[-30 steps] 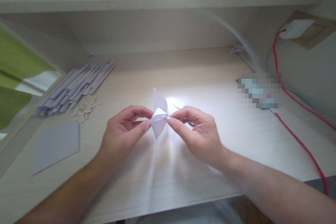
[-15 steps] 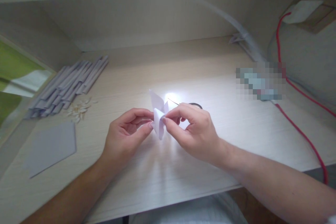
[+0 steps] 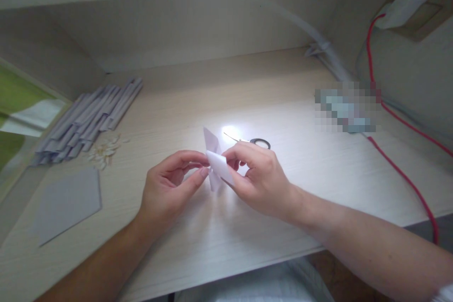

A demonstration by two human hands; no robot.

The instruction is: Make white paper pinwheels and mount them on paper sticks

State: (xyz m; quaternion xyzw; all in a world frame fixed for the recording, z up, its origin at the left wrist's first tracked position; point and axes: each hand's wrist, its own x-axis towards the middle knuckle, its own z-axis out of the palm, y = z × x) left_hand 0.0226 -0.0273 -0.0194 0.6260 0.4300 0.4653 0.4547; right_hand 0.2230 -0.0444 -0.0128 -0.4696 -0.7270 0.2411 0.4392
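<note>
A small folded white paper piece [image 3: 216,163] is held just above the light wooden desk [image 3: 269,104], near its middle. My left hand [image 3: 170,186] pinches its left side between thumb and forefinger. On the other side, my right hand [image 3: 258,179] grips the paper's right flap with thumb and fingers, partly covering it. One pointed flap sticks up behind the fingers. Small scissors [image 3: 253,141] lie on the desk just behind my right hand.
A pile of folded grey paper strips [image 3: 87,120] lies at the left, with small paper scraps [image 3: 104,150] beside it and a flat grey sheet [image 3: 65,203] nearer me. A red cable [image 3: 399,174] runs down the right side past a blurred object [image 3: 345,112]. A shelf spans overhead.
My right hand has turned the paper's right flap down and toward me, flattening the piece. The view has tilted slightly downward, and the scissors now show more behind my right hand.
</note>
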